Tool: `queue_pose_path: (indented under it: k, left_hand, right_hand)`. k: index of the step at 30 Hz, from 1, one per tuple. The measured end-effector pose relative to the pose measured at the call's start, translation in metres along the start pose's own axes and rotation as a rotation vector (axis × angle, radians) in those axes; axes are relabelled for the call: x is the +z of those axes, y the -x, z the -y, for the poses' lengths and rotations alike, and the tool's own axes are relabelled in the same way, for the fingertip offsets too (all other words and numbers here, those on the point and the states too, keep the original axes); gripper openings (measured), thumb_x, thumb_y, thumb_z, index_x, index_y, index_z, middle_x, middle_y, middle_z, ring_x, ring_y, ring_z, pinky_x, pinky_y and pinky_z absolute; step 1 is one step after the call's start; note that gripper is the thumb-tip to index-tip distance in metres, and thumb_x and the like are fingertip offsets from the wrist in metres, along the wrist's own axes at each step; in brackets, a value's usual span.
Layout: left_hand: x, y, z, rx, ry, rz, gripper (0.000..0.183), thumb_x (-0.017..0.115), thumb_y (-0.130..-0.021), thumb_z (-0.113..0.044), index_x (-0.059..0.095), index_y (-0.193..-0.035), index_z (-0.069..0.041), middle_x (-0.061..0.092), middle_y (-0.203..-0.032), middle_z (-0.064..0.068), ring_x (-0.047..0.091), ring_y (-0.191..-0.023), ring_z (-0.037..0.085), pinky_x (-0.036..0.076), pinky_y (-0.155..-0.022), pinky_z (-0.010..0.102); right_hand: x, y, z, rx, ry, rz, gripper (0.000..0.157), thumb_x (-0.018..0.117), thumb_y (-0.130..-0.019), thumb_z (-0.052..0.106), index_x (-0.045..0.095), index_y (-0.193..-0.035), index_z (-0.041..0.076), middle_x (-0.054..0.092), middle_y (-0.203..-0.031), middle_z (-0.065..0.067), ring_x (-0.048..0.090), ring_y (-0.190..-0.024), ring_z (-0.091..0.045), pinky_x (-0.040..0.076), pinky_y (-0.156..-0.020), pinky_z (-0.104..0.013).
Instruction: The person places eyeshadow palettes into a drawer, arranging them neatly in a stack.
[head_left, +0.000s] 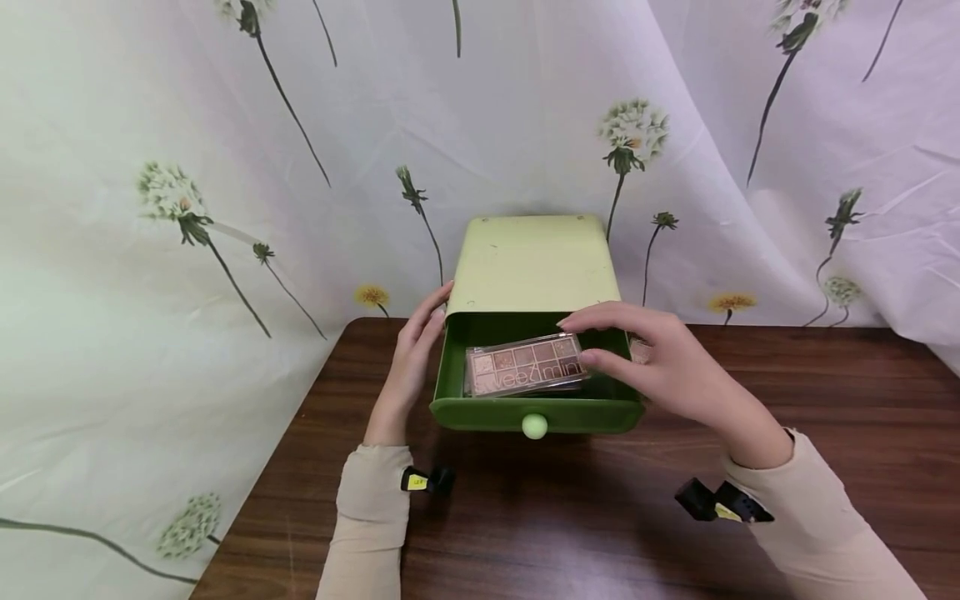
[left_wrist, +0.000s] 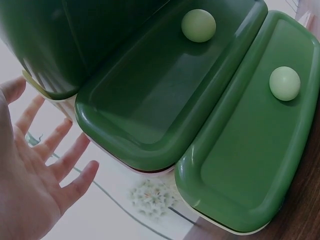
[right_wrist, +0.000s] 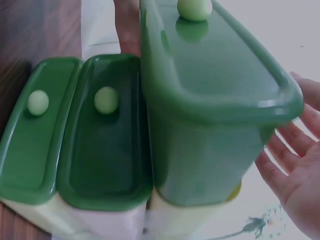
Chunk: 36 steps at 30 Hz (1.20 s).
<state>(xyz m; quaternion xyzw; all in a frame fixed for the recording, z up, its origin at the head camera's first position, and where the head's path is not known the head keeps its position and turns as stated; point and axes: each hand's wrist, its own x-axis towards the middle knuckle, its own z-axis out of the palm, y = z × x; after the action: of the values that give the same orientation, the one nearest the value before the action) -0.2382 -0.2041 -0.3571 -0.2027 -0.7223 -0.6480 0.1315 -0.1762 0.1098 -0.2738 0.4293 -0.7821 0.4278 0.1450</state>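
An eyeshadow palette [head_left: 521, 367] with a clear lid and brown-pink pans lies at a slant in the pulled-out green top drawer [head_left: 480, 415]. At its right end, my right hand [head_left: 667, 362] pinches the upper corner between thumb and index finger. Another flat item shows partly beneath the palette. My left hand [head_left: 408, 358] rests with extended fingers along the left side of the pale green drawer cabinet [head_left: 536, 262]. In the left wrist view, the spread fingers [left_wrist: 75, 155] reach to the cabinet's side edge.
Below the open drawer are two closed drawers, a middle drawer [left_wrist: 145, 95] and a bottom drawer [left_wrist: 240, 140], each with a round pale knob. The cabinet stands on a dark wooden table [head_left: 525, 533]. A dandelion-print cloth [head_left: 525, 108] hangs right behind it.
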Motion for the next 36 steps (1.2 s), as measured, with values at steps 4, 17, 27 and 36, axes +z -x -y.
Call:
queue_pose_path:
  k: [4, 17, 27, 36]
  left_hand:
    - [0.0, 0.0, 0.0, 0.005, 0.002, -0.003, 0.045, 0.042, -0.107, -0.024, 0.045, -0.15, -0.014, 0.043, -0.151, 0.002, 0.044, -0.13, 0.015, 0.037, -0.102, 0.039]
    - [0.0, 0.0, 0.002, 0.011, 0.013, 0.003, 0.045, 0.042, -0.107, -0.024, 0.045, -0.15, -0.014, 0.043, -0.15, 0.002, 0.045, -0.13, 0.017, 0.037, -0.102, 0.04]
    - [0.0, -0.001, 0.001, 0.015, 0.006, 0.005, 0.045, 0.042, -0.107, -0.026, 0.045, -0.15, -0.016, 0.043, -0.151, 0.0, 0.04, -0.136, 0.016, 0.035, -0.104, 0.043]
    - [0.0, 0.0, 0.002, 0.026, 0.005, 0.003, 0.045, 0.042, -0.107, -0.026, 0.045, -0.15, -0.015, 0.044, -0.151, 0.0, 0.038, -0.137, 0.014, 0.035, -0.104, 0.042]
  right_hand:
    - [-0.008, 0.009, -0.004, -0.016, -0.035, -0.068, 0.039, 0.072, -0.085, -0.009, 0.07, -0.121, 0.007, 0.069, -0.119, -0.002, 0.06, -0.113, -0.013, 0.046, -0.095, -0.025]
    - [-0.03, 0.041, -0.03, 0.014, 0.024, -0.194, 0.043, 0.072, -0.077, -0.02, 0.072, -0.114, 0.003, 0.07, -0.111, -0.01, 0.062, -0.109, -0.013, 0.046, -0.093, -0.024]
    - [-0.04, 0.06, -0.057, 0.114, 0.125, -0.217, 0.037, 0.074, -0.08, -0.013, 0.073, -0.112, 0.006, 0.07, -0.11, -0.007, 0.062, -0.101, -0.004, 0.042, -0.091, -0.016]
    - [-0.04, 0.076, -0.091, 0.286, 0.138, -0.253, 0.026, 0.073, -0.088, -0.001, 0.074, -0.112, 0.008, 0.071, -0.109, -0.004, 0.059, -0.106, 0.001, 0.04, -0.089, -0.015]
